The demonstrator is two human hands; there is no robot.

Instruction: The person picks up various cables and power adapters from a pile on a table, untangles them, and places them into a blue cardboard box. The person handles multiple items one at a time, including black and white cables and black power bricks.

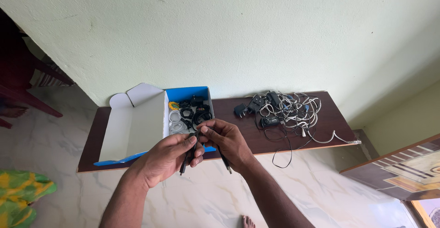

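One dark wooden shelf (321,118) lay beyond the grip. One open blue-and-white cardboard box (137,127) sat just behind it, one tangled cable pile (286,113) to its right. Left hand (167,157) and right hand (227,141) together pinched one thin black cable (187,160).

- Blue box (188,93) with white lid (133,125) on dark brown surface (330,118).
- Right of the box: black and white cable tangle (288,111).
- Black cable (187,159) below the box.

Both hands, left (167,157) and right (228,141), pinching a black cable (187,160) above a blue box (190,113) on the worktop (229,118).
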